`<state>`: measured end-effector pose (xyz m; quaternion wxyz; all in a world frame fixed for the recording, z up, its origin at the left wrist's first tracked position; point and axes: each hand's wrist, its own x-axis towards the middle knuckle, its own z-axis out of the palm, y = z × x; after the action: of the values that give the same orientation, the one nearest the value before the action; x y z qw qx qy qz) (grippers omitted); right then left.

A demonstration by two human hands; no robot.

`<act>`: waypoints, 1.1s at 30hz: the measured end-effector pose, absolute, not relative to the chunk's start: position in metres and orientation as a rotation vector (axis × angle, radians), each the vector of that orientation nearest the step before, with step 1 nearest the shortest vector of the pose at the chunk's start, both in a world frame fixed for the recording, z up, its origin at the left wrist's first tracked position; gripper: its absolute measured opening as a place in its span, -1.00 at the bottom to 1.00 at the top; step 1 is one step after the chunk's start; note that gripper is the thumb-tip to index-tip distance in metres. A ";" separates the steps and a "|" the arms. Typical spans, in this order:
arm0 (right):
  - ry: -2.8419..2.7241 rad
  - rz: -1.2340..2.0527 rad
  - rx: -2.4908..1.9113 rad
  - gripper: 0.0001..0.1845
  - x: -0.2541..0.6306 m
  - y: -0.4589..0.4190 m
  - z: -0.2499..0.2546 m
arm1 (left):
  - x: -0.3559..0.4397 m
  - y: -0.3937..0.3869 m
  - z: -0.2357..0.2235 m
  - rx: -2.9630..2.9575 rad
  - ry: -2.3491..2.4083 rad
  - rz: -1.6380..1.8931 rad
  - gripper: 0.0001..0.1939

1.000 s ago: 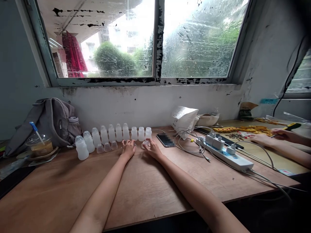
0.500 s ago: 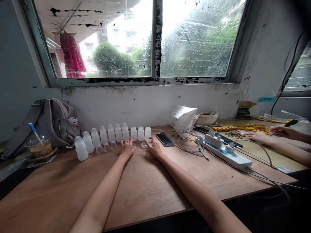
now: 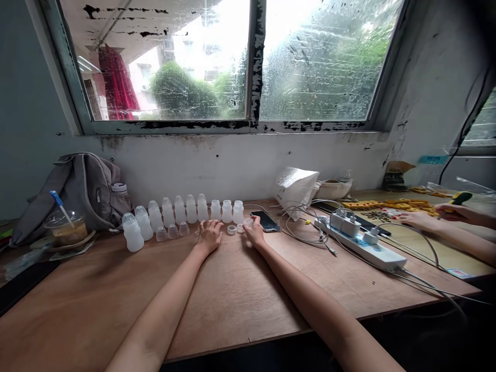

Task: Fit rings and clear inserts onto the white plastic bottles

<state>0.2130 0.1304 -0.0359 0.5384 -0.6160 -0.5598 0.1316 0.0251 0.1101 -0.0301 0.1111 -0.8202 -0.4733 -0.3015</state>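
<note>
Several frosted baby bottles with clear domed caps stand in a row along the wall. At the row's right end are three uncapped bottles. Several loose clear caps sit in front of the row. My left hand rests on the table with fingers forward and slightly apart, beside a clear piece partly hidden by it. My right hand pinches a whitish bottle ring just above the table. Another ring lies flat between my hands, and a third lies by my right fingertips.
A phone lies right of my right hand. Farther right are tangled cables and a white power strip. On the left stand a drink cup and a grey backpack. A co-worker's hands hold a screwdriver over yellow parts.
My right hand has shifted slightly right and now holds up a ring, leaving others on the table. My left hand has moved a little right, with its fingers closer together.
</note>
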 end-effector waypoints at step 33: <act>-1.536 0.219 -1.767 -0.48 0.216 0.140 -0.046 | 0.039 0.103 -0.038 -2.528 -1.589 -0.638 -0.56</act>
<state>0.2156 0.1400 -0.0461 0.3848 -0.6935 -0.6029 0.0860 0.0388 0.1029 -0.0380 0.0442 -0.8271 -0.5200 -0.2087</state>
